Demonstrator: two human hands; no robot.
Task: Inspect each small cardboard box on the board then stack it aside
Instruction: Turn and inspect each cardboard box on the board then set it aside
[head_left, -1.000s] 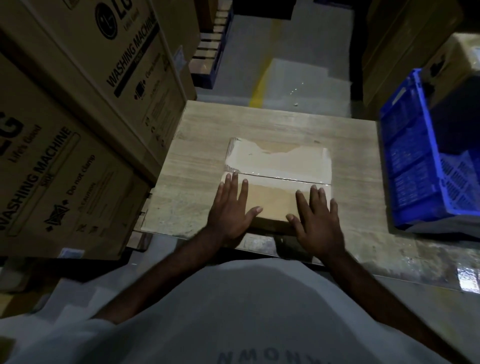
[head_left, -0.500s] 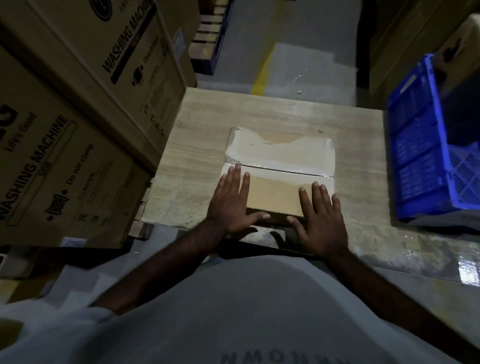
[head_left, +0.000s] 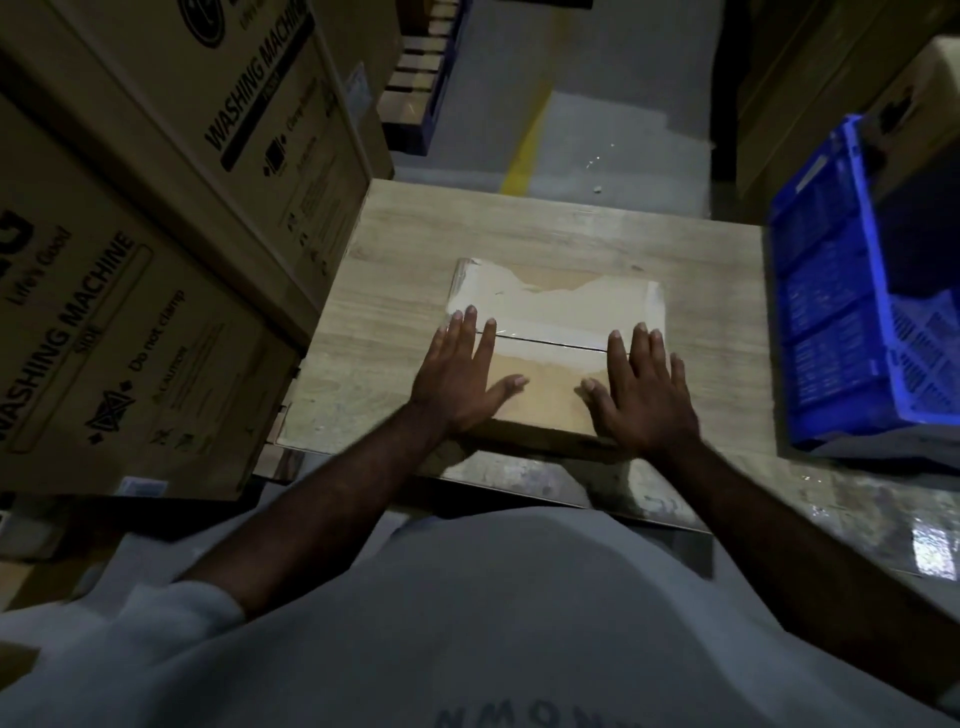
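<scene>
My left hand (head_left: 457, 376) and right hand (head_left: 641, 392) lie spread flat on the flat brown taped cardboard box (head_left: 553, 353), at the near edge of the pale wooden worktop (head_left: 701, 291). It looks light, stiff, tape slick; I'd grip its side edges.

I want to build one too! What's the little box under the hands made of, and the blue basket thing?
The small box looks like brown cardboard, matte, with shiny clear tape across its top seam. The blue crate looks like hard moulded plastic: its walls have a lattice of little holes.
</scene>
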